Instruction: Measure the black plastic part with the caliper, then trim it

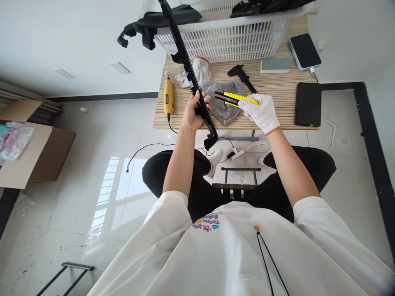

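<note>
My bare left hand (193, 113) is closed around a long black plastic part (185, 61) that slants from the top of the view down to below the table's front edge. My right hand (261, 111), in a white knit glove, grips a yellow utility knife (236, 98) with its blade out and pointing left at the black part near my left thumb. Both hands hover over the front of a small wooden table (277, 88), above a grey cloth (226, 109).
On the table lie a yellow rotary tool (168, 96), a spare white glove (199, 70), a black caliper (242, 76), a grey block (275, 65), two phones (305, 50) (307, 104) and a white basket (228, 39) with black parts. A cardboard box (31, 152) stands at left.
</note>
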A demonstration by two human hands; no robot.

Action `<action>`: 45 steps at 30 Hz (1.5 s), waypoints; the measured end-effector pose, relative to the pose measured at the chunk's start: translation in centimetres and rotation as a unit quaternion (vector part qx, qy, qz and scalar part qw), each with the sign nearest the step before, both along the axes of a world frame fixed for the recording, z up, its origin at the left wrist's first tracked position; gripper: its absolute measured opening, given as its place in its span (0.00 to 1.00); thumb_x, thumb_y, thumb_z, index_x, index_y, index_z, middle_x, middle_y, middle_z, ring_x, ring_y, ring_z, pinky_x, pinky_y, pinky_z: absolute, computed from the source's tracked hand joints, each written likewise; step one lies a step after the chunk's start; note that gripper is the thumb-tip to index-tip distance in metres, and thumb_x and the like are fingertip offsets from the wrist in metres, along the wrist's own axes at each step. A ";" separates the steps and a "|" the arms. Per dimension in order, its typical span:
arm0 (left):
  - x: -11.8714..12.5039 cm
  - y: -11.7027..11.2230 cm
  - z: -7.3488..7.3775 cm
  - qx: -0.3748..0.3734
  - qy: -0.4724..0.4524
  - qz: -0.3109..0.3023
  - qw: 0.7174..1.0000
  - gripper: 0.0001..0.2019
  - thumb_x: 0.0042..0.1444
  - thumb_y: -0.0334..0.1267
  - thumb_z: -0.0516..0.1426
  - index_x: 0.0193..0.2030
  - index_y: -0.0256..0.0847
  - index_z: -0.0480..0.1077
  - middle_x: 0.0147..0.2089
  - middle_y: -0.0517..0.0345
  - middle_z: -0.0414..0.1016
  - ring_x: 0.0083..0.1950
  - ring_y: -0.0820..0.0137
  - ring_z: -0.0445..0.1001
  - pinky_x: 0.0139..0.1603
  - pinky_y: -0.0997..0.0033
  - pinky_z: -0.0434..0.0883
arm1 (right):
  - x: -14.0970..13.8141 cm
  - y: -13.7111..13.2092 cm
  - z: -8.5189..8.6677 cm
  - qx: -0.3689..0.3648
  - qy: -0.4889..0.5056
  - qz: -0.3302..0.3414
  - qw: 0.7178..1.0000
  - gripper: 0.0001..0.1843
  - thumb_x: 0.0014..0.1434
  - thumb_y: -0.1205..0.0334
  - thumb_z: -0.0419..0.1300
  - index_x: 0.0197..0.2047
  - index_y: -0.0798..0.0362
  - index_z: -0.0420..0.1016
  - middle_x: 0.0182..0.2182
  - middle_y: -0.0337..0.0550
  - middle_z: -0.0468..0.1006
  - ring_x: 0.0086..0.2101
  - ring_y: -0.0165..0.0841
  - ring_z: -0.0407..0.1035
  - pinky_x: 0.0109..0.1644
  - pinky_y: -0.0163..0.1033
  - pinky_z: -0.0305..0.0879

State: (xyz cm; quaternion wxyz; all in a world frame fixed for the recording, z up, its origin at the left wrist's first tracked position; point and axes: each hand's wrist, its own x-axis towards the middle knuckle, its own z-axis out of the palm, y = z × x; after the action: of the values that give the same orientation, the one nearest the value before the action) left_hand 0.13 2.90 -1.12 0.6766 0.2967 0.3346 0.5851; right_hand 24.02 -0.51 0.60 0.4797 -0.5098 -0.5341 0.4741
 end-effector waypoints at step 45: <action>0.5 -0.2 0.8 -0.033 -0.020 0.002 0.999 0.05 0.59 0.37 0.64 0.33 0.45 0.73 0.34 0.62 0.75 0.33 0.78 0.76 0.34 0.81 0.71 | -0.1 -0.3 0.7 -0.013 0.030 0.005 0.999 0.17 0.50 0.50 0.71 0.27 0.54 0.73 0.19 0.34 0.65 0.20 0.22 0.59 0.18 0.29 0.53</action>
State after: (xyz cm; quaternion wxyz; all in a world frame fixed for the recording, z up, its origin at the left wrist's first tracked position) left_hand 0.61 2.74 -0.30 0.6917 0.2618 0.3403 0.5807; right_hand 23.88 -0.78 1.34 0.4866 -0.4986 -0.5156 0.4987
